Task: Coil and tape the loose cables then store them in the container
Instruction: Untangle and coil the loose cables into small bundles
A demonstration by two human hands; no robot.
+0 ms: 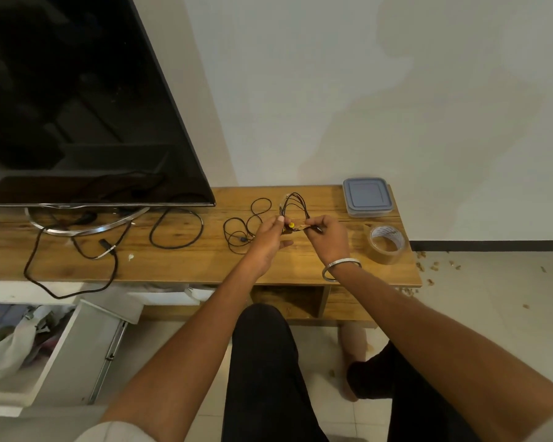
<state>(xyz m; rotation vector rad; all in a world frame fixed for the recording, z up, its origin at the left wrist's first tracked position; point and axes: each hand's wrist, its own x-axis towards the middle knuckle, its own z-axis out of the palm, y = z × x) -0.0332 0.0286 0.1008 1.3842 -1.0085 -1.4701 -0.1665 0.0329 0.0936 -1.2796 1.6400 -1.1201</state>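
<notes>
A coiled black cable bundle point(296, 204) with a yellow plug is held upright over the wooden table point(189, 263). My left hand point(267, 242) pinches the coil's left side. My right hand point(328, 239) grips its right side, with a strip of brown tape between the two hands. A thin loose black cable point(245, 226) lies on the table just left of my left hand. A thicker black loop point(176, 229) lies further left. The roll of brown tape point(387, 245) stands right of my right hand. The lidded grey container point(367, 196) sits at the back right, closed.
A large television point(77, 100) on a metal stand point(87, 226) fills the left. More black leads trail from it over the table's front edge. An open white drawer point(45, 349) with cloth is at lower left. My knees are below the table. Debris lies on the floor at right.
</notes>
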